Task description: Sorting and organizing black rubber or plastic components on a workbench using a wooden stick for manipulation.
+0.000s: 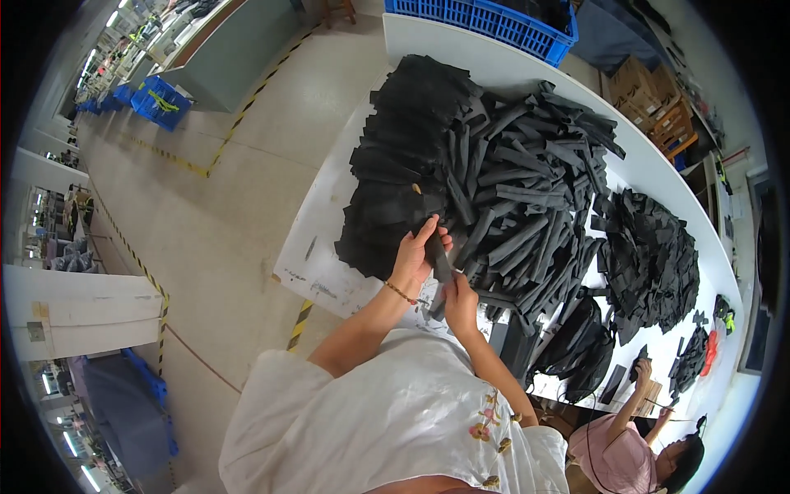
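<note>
A dark strip of folded fabric [439, 258] runs between my two hands over the near edge of the table. My left hand [417, 249], with a beaded bracelet at the wrist, is closed round its upper part, thumb on top. Lower down, my right hand [460, 301] pinches the strip near its bottom end. Just beyond my left hand lies a broad, overlapping stack of flat black fabric pieces [395, 148]. To its right spreads a loose heap of dark rolled or folded strips [527, 181], reaching close to my right hand.
Another black heap [650, 259] and a black bag [576, 350] lie farther right on the white table [309, 239]. A co-worker in pink [613, 449] handles dark pieces at lower right. A blue crate [494, 25] stands beyond the table's raised back panel. Striped floor tape [239, 123] runs at left.
</note>
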Motion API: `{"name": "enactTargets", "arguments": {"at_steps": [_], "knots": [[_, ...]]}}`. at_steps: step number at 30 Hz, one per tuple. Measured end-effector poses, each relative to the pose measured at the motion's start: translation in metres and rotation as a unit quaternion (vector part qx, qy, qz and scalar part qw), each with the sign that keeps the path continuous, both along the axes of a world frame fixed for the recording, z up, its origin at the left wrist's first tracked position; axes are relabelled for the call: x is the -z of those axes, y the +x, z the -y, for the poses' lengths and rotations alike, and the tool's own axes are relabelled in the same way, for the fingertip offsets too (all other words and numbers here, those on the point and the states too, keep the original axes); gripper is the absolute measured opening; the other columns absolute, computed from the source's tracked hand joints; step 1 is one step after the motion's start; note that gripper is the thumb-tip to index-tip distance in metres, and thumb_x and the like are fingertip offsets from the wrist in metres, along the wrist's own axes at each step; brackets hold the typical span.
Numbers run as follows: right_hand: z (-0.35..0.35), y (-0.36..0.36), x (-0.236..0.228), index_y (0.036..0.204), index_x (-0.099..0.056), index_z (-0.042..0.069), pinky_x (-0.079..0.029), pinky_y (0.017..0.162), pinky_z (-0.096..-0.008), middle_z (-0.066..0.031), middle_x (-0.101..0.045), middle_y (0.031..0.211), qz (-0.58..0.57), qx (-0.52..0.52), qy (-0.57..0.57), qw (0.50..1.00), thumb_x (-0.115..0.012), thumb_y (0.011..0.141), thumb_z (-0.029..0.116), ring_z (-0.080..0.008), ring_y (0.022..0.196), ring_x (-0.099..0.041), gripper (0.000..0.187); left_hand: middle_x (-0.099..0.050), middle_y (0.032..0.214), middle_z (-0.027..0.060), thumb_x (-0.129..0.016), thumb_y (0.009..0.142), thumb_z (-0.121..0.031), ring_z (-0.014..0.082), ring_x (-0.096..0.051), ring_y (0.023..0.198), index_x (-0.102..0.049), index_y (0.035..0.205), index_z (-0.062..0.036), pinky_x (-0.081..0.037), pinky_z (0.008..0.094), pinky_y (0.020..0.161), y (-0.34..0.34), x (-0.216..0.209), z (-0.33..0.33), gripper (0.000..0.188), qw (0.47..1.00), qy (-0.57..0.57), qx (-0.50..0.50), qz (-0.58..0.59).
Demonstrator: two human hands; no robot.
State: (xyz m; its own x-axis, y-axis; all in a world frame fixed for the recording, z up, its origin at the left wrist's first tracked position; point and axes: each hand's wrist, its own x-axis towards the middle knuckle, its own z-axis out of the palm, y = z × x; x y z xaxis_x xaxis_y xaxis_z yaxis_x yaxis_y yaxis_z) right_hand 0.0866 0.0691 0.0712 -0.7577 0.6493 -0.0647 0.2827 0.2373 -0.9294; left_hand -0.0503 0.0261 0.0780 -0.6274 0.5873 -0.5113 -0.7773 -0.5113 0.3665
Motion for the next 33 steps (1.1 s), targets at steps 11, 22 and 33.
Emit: {"name": "enactTargets", "arguments": {"at_steps": [11, 22, 33], "knots": [[0.003, 0.072, -0.006, 0.09, -0.058, 0.0, -0.043, 0.047, -0.0355, -0.0155, -0.055, 0.056, 0.097, -0.084, -0.018, 0.992, -0.052, 0.091, 0.007, -0.0272, 0.049, -0.057, 0.009, -0.06, 0.065, 0.0059, -0.071, 0.083, -0.018, 0.0095, -0.048, 0.046, -0.06, 0.081, -0.0031, -0.035, 0.0222, 0.041, -0.024, 0.009, -0.013, 0.018, 0.992, -0.104, -0.028, -0.067], [-0.005, 0.085, -0.033, 0.086, -0.061, -0.002, -0.035, 0.044, -0.0279, -0.0049, -0.048, 0.052, 0.088, -0.061, -0.06, 0.992, -0.049, 0.092, 0.006, -0.0107, 0.046, -0.044, 0.016, -0.059, 0.078, 0.012, -0.056, 0.089, -0.05, 0.029, -0.063, 0.068, -0.047, 0.117, -0.0017, -0.056, 0.0403, 0.063, 0.02, 0.009, -0.012, 0.057, 0.998, -0.028, 0.054, -0.034], [0.008, 0.139, -0.056, 0.084, -0.06, 0.0, -0.043, 0.048, -0.0308, -0.0114, -0.056, 0.056, 0.149, -0.138, -0.043, 0.978, -0.054, 0.092, 0.012, -0.0194, 0.049, -0.055, 0.016, -0.029, 0.05, -0.0072, -0.059, 0.092, -0.033, 0.0048, -0.024, 0.037, -0.06, 0.087, -0.0057, -0.02, 0.0226, 0.035, -0.059, 0.052, 0.002, 0.028, 0.989, -0.053, -0.125, -0.054]]}}
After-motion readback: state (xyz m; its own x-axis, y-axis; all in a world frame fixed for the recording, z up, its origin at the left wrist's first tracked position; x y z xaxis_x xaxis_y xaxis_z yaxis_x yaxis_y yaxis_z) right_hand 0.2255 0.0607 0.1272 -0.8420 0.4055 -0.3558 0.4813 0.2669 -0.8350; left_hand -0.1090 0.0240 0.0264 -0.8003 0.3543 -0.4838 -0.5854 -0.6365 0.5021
